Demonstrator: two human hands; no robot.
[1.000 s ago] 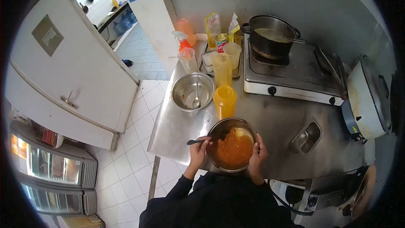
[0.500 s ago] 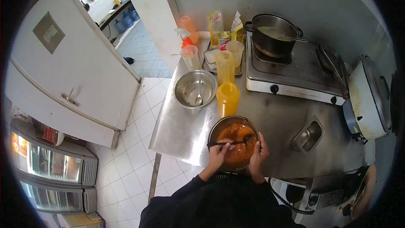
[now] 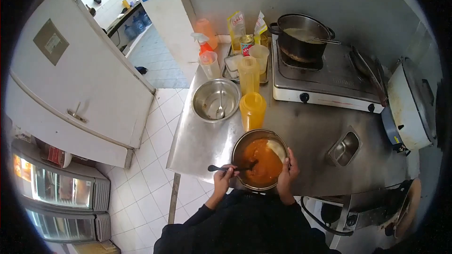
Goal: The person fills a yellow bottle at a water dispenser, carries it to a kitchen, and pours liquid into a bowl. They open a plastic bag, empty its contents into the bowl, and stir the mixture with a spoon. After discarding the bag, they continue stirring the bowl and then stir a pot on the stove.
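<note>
Large white fridge door (image 3: 80, 80) fills the left side of the view. Stainless steel counter (image 3: 197, 146) runs from the near edge to the back wall. Steel two-burner gas stove (image 3: 329, 77) sits at the back right of it, and a round white countertop appliance (image 3: 409, 108) stands just beside the stove at the far right. Dark cooking pot (image 3: 301, 42) is on the stove's left burner, with a utensil handle sticking out over its rim.

Round steel mixing bowl of orange sauce (image 3: 260, 160) sits at the near counter edge, right in front of the person. There's a pale patch in the sauce at the upper right. Empty steel bowl with a spoon in it (image 3: 215, 99) is behind and to the left, well apart. Yellow squeeze bottle (image 3: 252, 110) stands upright just behind the mixing bowl, and a yellow translucent pitcher (image 3: 248, 76) is behind that. Small rectangular steel pan (image 3: 344, 149) is to the right of the mixing bowl, not touching it.

Right hand (image 3: 287, 174) is wrapped on the bowl's right rim, fingers curled down the outside wall. Left hand (image 3: 222, 178) is a closed fist just outside the left rim, gripping a dark long-handled utensil (image 3: 230, 168). The handle end pokes out left and the working end is down in the sauce.
</note>
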